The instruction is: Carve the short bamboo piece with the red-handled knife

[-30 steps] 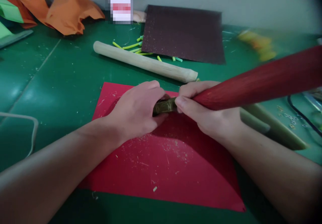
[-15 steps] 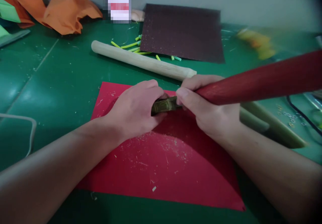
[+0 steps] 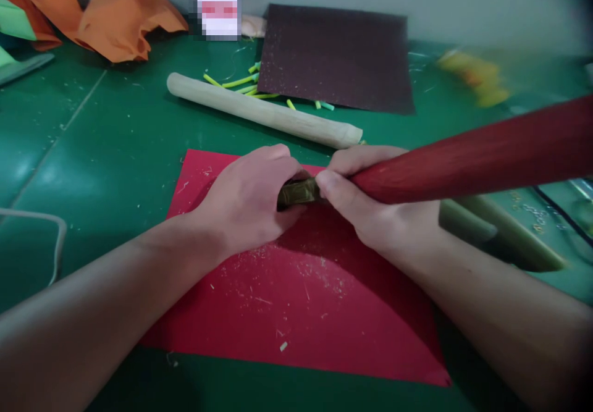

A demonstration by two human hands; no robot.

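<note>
My left hand point(image 3: 250, 199) is closed around a short, dark green piece that looks like bamboo point(image 3: 299, 193), low over a red sheet point(image 3: 287, 301). In my right hand point(image 3: 375, 211) is a tool with a thick red handle point(image 3: 477, 152), which slants up to the right and out of view. The thumb and fingertips of that hand press close to the right end of the bamboo piece. The tool's working end is hidden by the fingers. Pale shavings and dust lie scattered on the red sheet.
Behind the hands lies a pale wooden stick point(image 3: 259, 110). A dark brown sheet point(image 3: 338, 60) partly covers several yellow-green strips. Green bamboo lengths point(image 3: 504, 233) rest beside my right wrist. Crumpled orange paper point(image 3: 118, 23) is at the back left, a grey cord point(image 3: 60, 245) at the left edge.
My right hand and the red-handled tool have shifted slightly left and down along the bamboo piece. My left hand has hardly moved.
</note>
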